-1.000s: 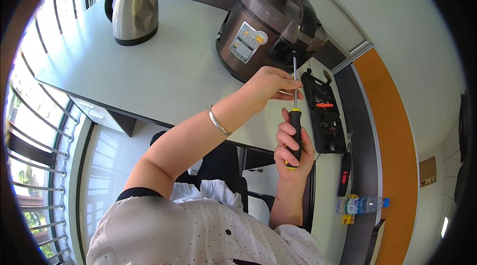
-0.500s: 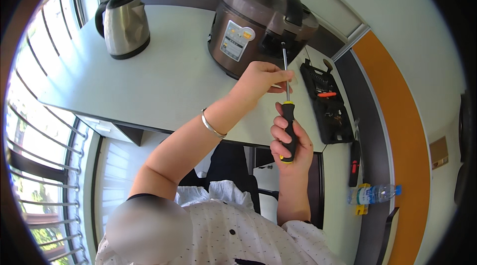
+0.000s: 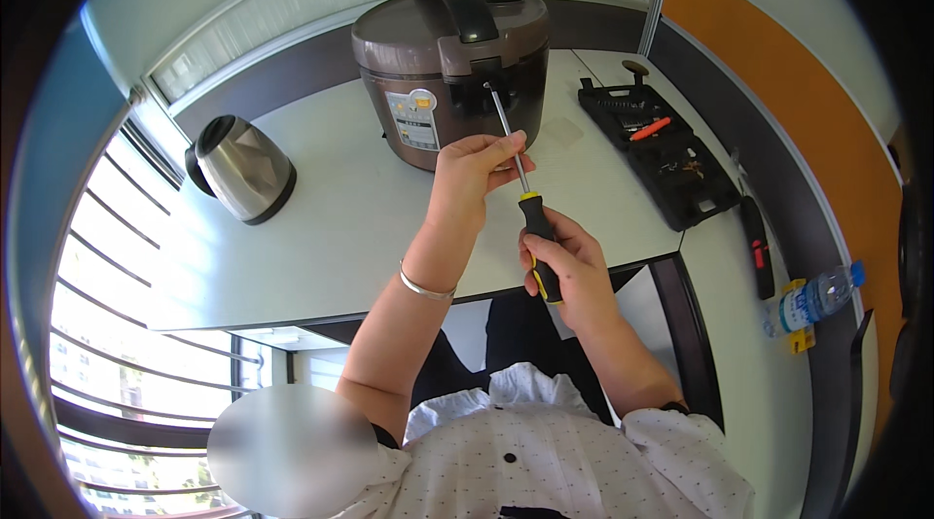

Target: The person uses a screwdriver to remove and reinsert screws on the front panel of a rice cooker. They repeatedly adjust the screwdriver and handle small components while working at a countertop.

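Observation:
My right hand (image 3: 569, 271) is wrapped round the black and yellow handle of a long screwdriver (image 3: 539, 239). Higher up, my left hand (image 3: 477, 169) pinches the metal shaft between thumb and fingers. The tip points up and away, at a dark recess in the side of a brown rice cooker (image 3: 389, 57), just under its carrying handle. Whether a screw sits at the tip is too small to make out. The cooker stands on a white desk (image 3: 336, 217), its lid closed.
A steel kettle (image 3: 248, 169) stands at the left of the desk. To the right lies an open black tool case (image 3: 671, 154) with an orange-handled tool (image 3: 651, 128). A black and red tool (image 3: 756, 247) and a plastic bottle (image 3: 812, 303) are further right, by the partition (image 3: 769, 91).
The view has turned, so the kettle and cooker appear shifted and tilted. My right hand has changed its grip on the handle, its thumb now lying across it. My left hand stays on the shaft.

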Action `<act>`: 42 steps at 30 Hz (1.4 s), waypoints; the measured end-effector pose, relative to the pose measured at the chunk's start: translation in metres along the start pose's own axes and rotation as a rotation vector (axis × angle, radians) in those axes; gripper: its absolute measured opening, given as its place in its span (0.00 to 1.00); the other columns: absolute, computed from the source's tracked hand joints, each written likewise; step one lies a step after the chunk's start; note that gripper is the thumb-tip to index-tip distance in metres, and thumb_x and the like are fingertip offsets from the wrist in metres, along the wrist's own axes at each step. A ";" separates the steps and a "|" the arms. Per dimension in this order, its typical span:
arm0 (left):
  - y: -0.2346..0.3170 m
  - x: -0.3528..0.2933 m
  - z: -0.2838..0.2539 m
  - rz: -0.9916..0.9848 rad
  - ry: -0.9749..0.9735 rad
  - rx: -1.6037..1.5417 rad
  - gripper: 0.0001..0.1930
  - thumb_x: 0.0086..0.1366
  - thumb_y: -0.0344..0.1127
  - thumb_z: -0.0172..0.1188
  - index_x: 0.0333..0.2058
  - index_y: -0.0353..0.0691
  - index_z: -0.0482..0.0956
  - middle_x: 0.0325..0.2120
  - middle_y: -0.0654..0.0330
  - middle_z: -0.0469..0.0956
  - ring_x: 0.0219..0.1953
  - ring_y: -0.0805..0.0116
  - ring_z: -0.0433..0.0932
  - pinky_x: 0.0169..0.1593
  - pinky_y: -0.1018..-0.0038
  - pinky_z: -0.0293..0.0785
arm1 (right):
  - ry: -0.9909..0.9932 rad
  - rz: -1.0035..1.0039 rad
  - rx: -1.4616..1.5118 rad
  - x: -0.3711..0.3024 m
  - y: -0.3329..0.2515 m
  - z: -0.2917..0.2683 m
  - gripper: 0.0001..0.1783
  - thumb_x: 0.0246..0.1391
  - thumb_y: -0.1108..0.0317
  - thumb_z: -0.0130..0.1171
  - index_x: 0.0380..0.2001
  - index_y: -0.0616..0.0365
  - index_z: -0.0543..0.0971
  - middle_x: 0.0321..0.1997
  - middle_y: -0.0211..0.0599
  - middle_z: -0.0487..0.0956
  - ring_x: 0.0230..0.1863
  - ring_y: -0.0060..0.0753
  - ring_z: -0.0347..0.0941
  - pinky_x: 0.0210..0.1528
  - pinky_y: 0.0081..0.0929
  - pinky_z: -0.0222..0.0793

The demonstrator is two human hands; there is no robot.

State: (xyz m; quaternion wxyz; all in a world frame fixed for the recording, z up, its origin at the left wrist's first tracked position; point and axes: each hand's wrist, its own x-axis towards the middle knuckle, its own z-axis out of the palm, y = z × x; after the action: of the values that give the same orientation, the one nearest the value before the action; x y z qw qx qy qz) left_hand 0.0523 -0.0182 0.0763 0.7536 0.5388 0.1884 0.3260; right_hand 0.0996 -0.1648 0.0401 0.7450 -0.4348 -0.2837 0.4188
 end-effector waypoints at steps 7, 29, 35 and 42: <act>-0.006 -0.001 -0.008 0.007 -0.179 -0.070 0.15 0.61 0.37 0.55 0.38 0.27 0.74 0.29 0.53 0.78 0.33 0.65 0.77 0.41 0.72 0.73 | -0.079 0.088 0.343 -0.004 0.002 -0.004 0.17 0.51 0.73 0.52 0.44 0.67 0.68 0.25 0.34 0.70 0.20 0.21 0.65 0.16 0.18 0.60; -0.016 0.004 -0.014 -0.026 -0.211 -0.102 0.15 0.64 0.36 0.50 0.42 0.28 0.72 0.28 0.55 0.78 0.35 0.63 0.77 0.44 0.70 0.73 | 0.008 -0.099 -0.233 -0.003 0.010 -0.009 0.27 0.53 0.72 0.53 0.57 0.64 0.62 0.21 0.27 0.69 0.16 0.12 0.60 0.15 0.12 0.55; -0.023 0.014 -0.022 -0.073 -0.164 -0.231 0.19 0.66 0.40 0.45 0.44 0.28 0.70 0.34 0.49 0.77 0.41 0.59 0.76 0.49 0.66 0.71 | -0.006 -0.057 -0.195 -0.001 0.016 -0.015 0.27 0.53 0.72 0.53 0.57 0.64 0.62 0.23 0.27 0.69 0.18 0.12 0.62 0.15 0.12 0.56; -0.037 0.012 -0.029 -0.180 -0.053 -0.544 0.20 0.68 0.40 0.41 0.46 0.25 0.66 0.45 0.41 0.70 0.49 0.49 0.69 0.56 0.62 0.66 | -0.013 0.018 -0.177 -0.011 0.022 -0.028 0.27 0.53 0.73 0.52 0.57 0.64 0.62 0.23 0.28 0.69 0.19 0.13 0.63 0.15 0.12 0.58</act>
State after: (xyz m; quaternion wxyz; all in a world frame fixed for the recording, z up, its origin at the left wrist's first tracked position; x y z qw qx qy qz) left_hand 0.0532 0.0030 0.0325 0.9010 0.3063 0.1215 0.2821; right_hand 0.1073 -0.1801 0.0068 0.6981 -0.4988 -0.3203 0.4016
